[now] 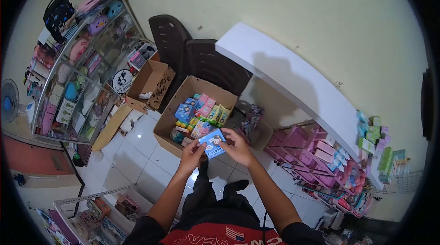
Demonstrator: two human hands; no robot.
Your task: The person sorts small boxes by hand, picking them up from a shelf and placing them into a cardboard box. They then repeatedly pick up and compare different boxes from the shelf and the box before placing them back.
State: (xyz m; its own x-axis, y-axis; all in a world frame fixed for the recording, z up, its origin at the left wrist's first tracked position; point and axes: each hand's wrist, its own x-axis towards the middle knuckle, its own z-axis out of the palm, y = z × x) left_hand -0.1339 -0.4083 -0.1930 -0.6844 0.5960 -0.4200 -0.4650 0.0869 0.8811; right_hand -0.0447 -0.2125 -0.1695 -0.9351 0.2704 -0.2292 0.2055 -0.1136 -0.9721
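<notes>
Between both hands I hold a small blue box point(212, 143) with a cartoon figure and lettering on its face. My left hand point(192, 155) grips its left side, with the thumb near the front edge. On the other side, my right hand point(239, 147) pinches the right edge, its thumb over the face. Just beyond my hands stands an open cardboard box point(169, 125). Inside it lie several small packages, among them blue boxes point(184, 113), pink boxes point(207, 103) and yellow-green boxes point(220, 115).
A second open carton point(145, 80) stands behind, beside dark plastic chairs point(206, 57). A glass display case point(78, 75) lines the left. A white wall shelf point(279, 66) runs along the right, above pink racks point(293, 146) with goods. A lower case point(105, 208) stands at the near left.
</notes>
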